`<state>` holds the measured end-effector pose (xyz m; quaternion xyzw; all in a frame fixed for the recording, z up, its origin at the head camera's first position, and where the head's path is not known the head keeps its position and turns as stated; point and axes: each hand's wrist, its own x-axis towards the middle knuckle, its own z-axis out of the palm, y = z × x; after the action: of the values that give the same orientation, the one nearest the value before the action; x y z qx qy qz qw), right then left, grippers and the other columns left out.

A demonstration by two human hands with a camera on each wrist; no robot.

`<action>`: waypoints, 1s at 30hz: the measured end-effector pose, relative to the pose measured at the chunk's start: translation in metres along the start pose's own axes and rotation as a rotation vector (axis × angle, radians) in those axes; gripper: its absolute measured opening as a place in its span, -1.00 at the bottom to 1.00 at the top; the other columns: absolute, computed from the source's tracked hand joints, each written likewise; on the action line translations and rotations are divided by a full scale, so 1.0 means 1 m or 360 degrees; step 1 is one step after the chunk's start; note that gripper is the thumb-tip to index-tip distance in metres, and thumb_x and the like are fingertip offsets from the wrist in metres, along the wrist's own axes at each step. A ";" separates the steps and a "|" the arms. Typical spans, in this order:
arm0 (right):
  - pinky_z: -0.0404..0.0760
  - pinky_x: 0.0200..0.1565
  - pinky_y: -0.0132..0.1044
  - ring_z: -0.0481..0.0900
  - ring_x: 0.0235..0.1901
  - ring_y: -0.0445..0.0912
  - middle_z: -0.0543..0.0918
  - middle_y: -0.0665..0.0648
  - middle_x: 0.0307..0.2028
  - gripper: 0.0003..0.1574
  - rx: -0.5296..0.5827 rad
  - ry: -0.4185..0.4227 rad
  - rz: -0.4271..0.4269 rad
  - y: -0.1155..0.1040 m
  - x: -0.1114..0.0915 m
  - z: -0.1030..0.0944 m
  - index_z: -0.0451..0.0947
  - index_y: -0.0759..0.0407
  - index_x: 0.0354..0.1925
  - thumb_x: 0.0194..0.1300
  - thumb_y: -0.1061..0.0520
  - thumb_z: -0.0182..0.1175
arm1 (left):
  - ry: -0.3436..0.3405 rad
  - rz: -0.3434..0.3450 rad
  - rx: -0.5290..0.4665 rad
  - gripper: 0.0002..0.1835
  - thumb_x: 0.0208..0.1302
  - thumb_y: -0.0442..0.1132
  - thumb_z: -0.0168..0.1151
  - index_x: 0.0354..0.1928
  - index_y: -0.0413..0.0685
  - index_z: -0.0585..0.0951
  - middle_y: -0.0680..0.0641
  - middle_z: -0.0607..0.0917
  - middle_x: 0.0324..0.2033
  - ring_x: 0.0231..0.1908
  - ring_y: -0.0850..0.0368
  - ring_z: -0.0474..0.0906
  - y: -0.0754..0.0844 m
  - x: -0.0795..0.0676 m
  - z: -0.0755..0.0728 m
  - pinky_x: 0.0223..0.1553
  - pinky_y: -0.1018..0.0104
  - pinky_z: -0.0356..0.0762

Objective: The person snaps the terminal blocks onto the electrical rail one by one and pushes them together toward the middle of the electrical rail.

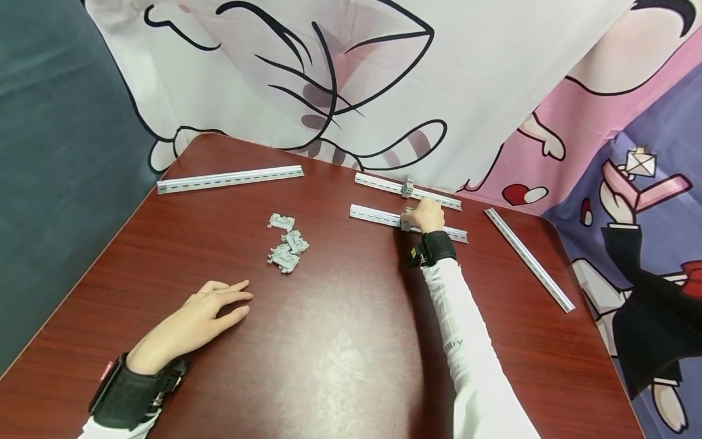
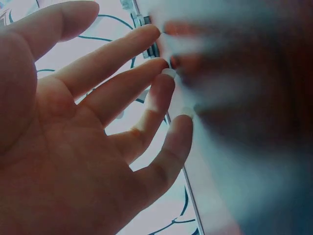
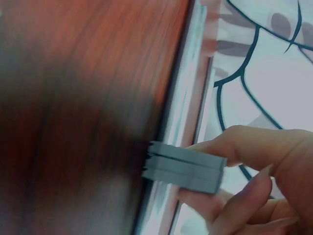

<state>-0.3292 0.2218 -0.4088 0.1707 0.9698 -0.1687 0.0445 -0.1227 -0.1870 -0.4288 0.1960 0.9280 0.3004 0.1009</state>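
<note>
My right hand point(image 1: 429, 216) grips a small grey block point(image 3: 186, 167) between curled fingers, and the block sits crosswise on the nearer short rail point(image 1: 375, 214), about midway along it. Seen from my right wrist, the block is matte and evenly grey, longer than it is wide, with a flat, smooth face and fairly straight sides. A dark seam runs lengthwise along it and a fainter line lies below that, so it looks like thin slices stacked flush together. Its end over the rail is jagged with small notches, while the end toward my palm is cut square. The rail under it is pale and silvery, with a row of dark slots down its middle. Just behind, and nearly parallel, lies the rear short rail point(image 1: 378, 182), carrying a similar grey block of slices point(image 1: 407, 187) standing upright on it. My left hand point(image 1: 205, 314) holds nothing; its fingers are loosely spread, palm down, low over the brown table point(image 1: 340, 341), and I cannot tell whether the fingertips touch the wood. Near them is a loose group of light grey pieces point(image 1: 284, 259), flat and irregular in outline, some overlapping. A longer slotted rail point(image 1: 230, 178) lies at the far left, and another rail point(image 1: 529, 259) slants along the right side.
</note>
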 end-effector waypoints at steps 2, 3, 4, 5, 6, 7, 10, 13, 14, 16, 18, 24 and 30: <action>0.61 -0.10 0.06 0.62 -0.12 0.23 0.65 0.37 -0.11 -0.55 0.0001 0.0018 -0.0014 -0.001 0.006 0.000 0.57 0.30 -0.30 0.04 -0.07 0.33 | -0.0001 -0.0010 -0.0008 -0.60 0.36 -0.08 0.14 0.15 -0.09 0.60 -0.22 0.46 0.30 0.11 -0.05 0.39 0.000 0.001 0.000 0.07 -0.11 0.39; 0.62 -0.12 0.05 0.62 -0.14 0.21 0.65 0.36 -0.12 -0.55 0.0004 0.0027 -0.0022 -0.001 0.009 0.001 0.58 0.30 -0.32 0.04 -0.07 0.33 | -0.0002 -0.0013 -0.0009 -0.60 0.36 -0.08 0.14 0.15 -0.08 0.60 -0.22 0.45 0.31 0.10 -0.04 0.39 0.000 0.001 0.000 0.07 -0.10 0.39; 0.62 -0.13 0.04 0.62 -0.15 0.20 0.65 0.36 -0.13 -0.55 0.0002 0.0031 -0.0032 -0.001 0.012 0.001 0.59 0.30 -0.32 0.04 -0.07 0.32 | -0.0002 -0.0014 -0.0009 -0.60 0.37 -0.08 0.14 0.16 -0.08 0.59 -0.22 0.44 0.31 0.09 -0.03 0.39 0.000 0.002 0.000 0.06 -0.09 0.39; 0.63 -0.14 0.03 0.62 -0.16 0.18 0.65 0.36 -0.14 -0.54 -0.0001 0.0043 -0.0041 -0.001 0.015 0.001 0.60 0.31 -0.31 0.03 -0.07 0.32 | -0.0003 -0.0015 -0.0007 -0.60 0.37 -0.07 0.13 0.16 -0.08 0.59 -0.22 0.44 0.31 0.08 -0.02 0.40 0.000 0.003 0.000 0.05 -0.08 0.40; 0.62 -0.14 0.03 0.61 -0.16 0.18 0.66 0.36 -0.14 -0.53 0.0006 0.0052 -0.0045 -0.001 0.017 0.001 0.60 0.32 -0.28 0.02 -0.07 0.32 | -0.0001 -0.0015 -0.0003 -0.60 0.37 -0.07 0.13 0.16 -0.08 0.59 -0.22 0.43 0.32 0.07 -0.01 0.40 0.000 0.003 0.001 0.04 -0.07 0.40; 0.62 -0.14 0.02 0.61 -0.17 0.17 0.66 0.37 -0.14 -0.51 0.0011 0.0062 -0.0052 -0.001 0.019 0.001 0.60 0.33 -0.26 0.00 -0.06 0.33 | 0.0000 -0.0012 0.0001 -0.60 0.37 -0.07 0.13 0.17 -0.08 0.59 -0.22 0.43 0.32 0.06 -0.01 0.41 0.000 0.004 0.001 0.03 -0.06 0.40; 0.62 -0.17 0.00 0.59 -0.22 0.13 0.67 0.35 -0.20 -0.53 0.0020 0.0073 -0.0070 -0.002 0.023 0.000 0.60 0.33 -0.28 -0.01 -0.04 0.34 | -0.0003 -0.0008 0.0013 -0.59 0.37 -0.08 0.13 0.18 -0.07 0.58 -0.23 0.43 0.32 0.04 0.00 0.42 0.000 0.006 0.001 0.01 -0.05 0.41; 0.60 -0.22 -0.02 0.55 -0.28 0.08 0.67 0.32 -0.24 -0.60 0.0013 0.0074 -0.0087 -0.002 0.027 0.001 0.58 0.30 -0.36 -0.01 -0.02 0.34 | -0.0005 0.0001 0.0024 -0.59 0.37 -0.08 0.13 0.18 -0.07 0.57 -0.24 0.43 0.32 0.01 0.01 0.44 -0.001 0.006 0.002 -0.01 -0.02 0.42; 0.60 -0.22 -0.02 0.55 -0.29 0.08 0.67 0.32 -0.24 -0.61 0.0007 0.0072 -0.0092 -0.002 0.029 0.001 0.57 0.30 -0.37 0.00 -0.02 0.33 | -0.0006 0.0005 0.0027 -0.59 0.37 -0.09 0.13 0.18 -0.08 0.57 -0.24 0.43 0.31 -0.01 0.02 0.45 -0.001 0.007 0.002 -0.03 0.00 0.42; 0.60 -0.19 -0.02 0.57 -0.25 0.10 0.67 0.35 -0.20 -0.58 0.0002 0.0067 -0.0099 -0.002 0.032 0.001 0.59 0.33 -0.33 0.00 -0.02 0.32 | -0.0004 0.0015 0.0031 -0.59 0.37 -0.09 0.13 0.18 -0.08 0.58 -0.23 0.45 0.30 -0.07 0.05 0.47 -0.002 0.007 0.002 -0.07 0.07 0.43; 0.60 -0.11 0.01 0.60 -0.15 0.16 0.66 0.40 -0.11 -0.49 0.0003 0.0064 -0.0096 -0.003 0.035 0.000 0.60 0.37 -0.20 0.01 -0.02 0.33 | -0.0010 0.0018 0.0025 -0.59 0.37 -0.10 0.13 0.18 -0.08 0.58 -0.23 0.46 0.30 -0.13 0.11 0.47 -0.003 0.007 0.002 -0.13 0.13 0.43; 0.55 0.04 0.06 0.58 0.02 0.26 0.60 0.44 0.03 -0.33 0.0009 0.0029 -0.0065 -0.007 0.038 -0.004 0.55 0.40 0.00 0.04 -0.06 0.33 | -0.0053 -0.0025 -0.0051 -0.57 0.36 -0.07 0.14 0.22 -0.02 0.55 -0.21 0.43 0.32 -0.24 0.28 0.39 -0.006 0.006 0.002 -0.22 0.27 0.37; 0.57 -0.02 0.03 0.61 -0.06 0.20 0.64 0.42 -0.04 -0.44 0.0021 0.0008 -0.0083 -0.011 0.040 -0.008 0.57 0.39 -0.13 0.08 -0.04 0.30 | -0.0040 -0.0035 -0.0078 -0.57 0.38 -0.05 0.13 0.23 0.01 0.54 -0.14 0.47 0.30 -0.32 0.40 0.32 -0.009 0.006 0.002 -0.28 0.37 0.31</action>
<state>-0.3707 0.2270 -0.4040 0.1461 0.9728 -0.1757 0.0366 -0.1306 -0.1905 -0.4363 0.1869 0.9212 0.3193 0.1208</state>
